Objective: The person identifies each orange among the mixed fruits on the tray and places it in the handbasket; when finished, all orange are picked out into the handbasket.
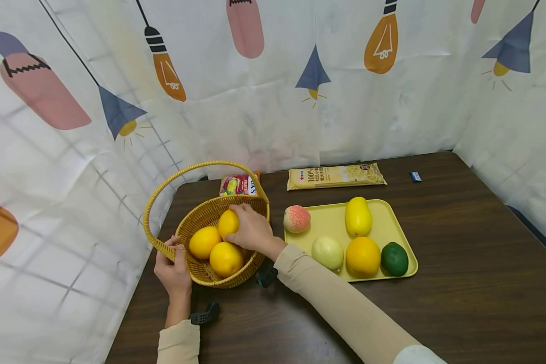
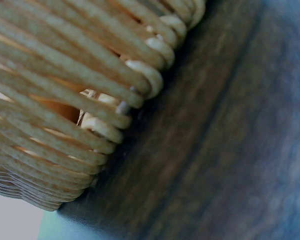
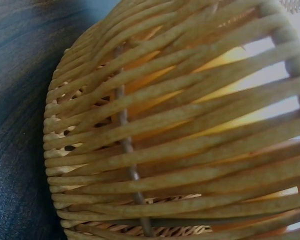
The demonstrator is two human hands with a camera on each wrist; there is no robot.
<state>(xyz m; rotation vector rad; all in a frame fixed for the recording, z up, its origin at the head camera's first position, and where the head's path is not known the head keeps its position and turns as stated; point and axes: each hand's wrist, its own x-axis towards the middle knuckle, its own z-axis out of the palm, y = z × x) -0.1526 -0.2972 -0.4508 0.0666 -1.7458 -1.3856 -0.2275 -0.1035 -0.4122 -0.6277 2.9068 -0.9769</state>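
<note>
A woven basket (image 1: 195,212) with a tall arched handle (image 1: 148,212) stands on the left of the table. My left hand (image 1: 175,273) grips the basket at its left side, where the handle meets the rim. Inside lie two yellow-orange lemons (image 1: 226,259). A third lemon (image 1: 228,224) is held between the thumb and fingers of my right hand (image 1: 254,230), which reaches into the basket from the right. In the left wrist view only the basket's woven wall (image 2: 65,100) and table show. The right wrist view is filled mostly by wickerwork (image 3: 180,145), hiding that hand.
Right of the basket, a yellow tray (image 1: 325,215) bears a peach (image 1: 297,219), a yellow oblong fruit (image 1: 358,217), a pale round fruit (image 1: 327,253), an orange (image 1: 363,257) and a dark green fruit (image 1: 394,259). Behind are a noodle packet (image 1: 336,176), a snack bag (image 1: 237,185) and a small blue wrapper (image 1: 415,176).
</note>
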